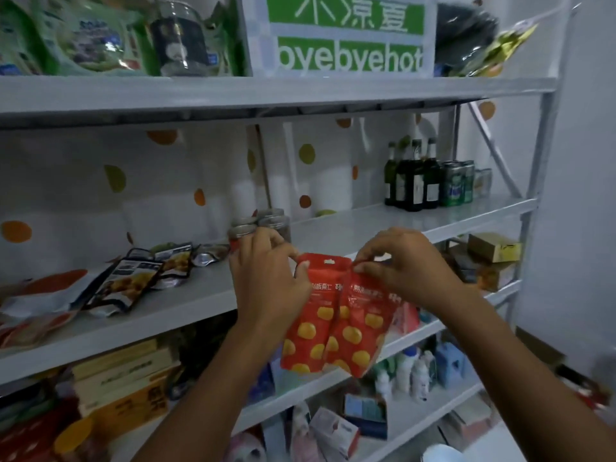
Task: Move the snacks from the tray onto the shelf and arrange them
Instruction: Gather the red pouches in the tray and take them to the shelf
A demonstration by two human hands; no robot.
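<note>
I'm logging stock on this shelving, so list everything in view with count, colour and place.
red pouches: two, red with yellow spots, held before the middle shelf
snack bags: at least two, dark, lying on middle shelf, left
jars: about four, metal-lidded, middle shelf, centre
bottles: four, dark green, middle shelf, right
cans: several, green, beside the bottles
sign: one, green and white, top shelf
books: a stack, yellow, lower shelf, left
hands: left hand and right hand, each pinching a pouch top

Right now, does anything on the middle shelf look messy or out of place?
Yes. On the middle shelf, the dark snack pouches at left lie toppled and overlapping, unlike the bottles standing upright at right.
</note>
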